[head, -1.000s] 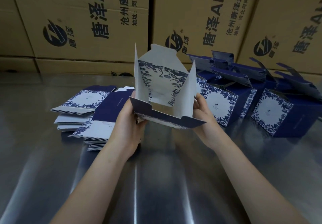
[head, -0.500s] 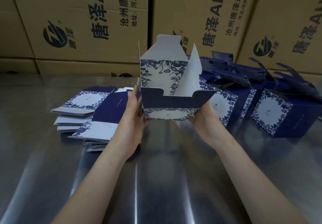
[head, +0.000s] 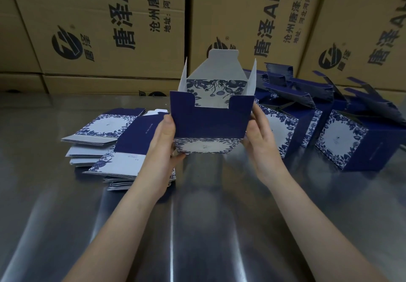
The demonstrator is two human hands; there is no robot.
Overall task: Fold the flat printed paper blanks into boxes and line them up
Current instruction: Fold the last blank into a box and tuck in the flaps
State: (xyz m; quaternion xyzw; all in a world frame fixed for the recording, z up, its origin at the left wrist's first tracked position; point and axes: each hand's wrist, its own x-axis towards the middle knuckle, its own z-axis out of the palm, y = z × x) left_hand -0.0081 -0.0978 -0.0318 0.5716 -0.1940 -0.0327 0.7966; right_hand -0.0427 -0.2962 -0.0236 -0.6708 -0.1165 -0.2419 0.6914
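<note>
The half-folded box (head: 211, 123) is held at the frame's centre between both hands, flaps up and open, the left hand (head: 162, 143) gripping its left edge and the right hand (head: 261, 141) its right edge, above the desk (head: 197, 216) — flat blanks (head: 123, 150) lie left, finished boxes (head: 342, 141) right.

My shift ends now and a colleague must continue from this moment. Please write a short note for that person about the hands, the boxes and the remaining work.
Left grip and right grip hold the half-folded box by its sides, over the metal table. Its top flaps stand open.
Flat blanks lie stacked at left; folded boxes stand side by side at right.
To do: finish this box, line it up, fold the stack.
</note>
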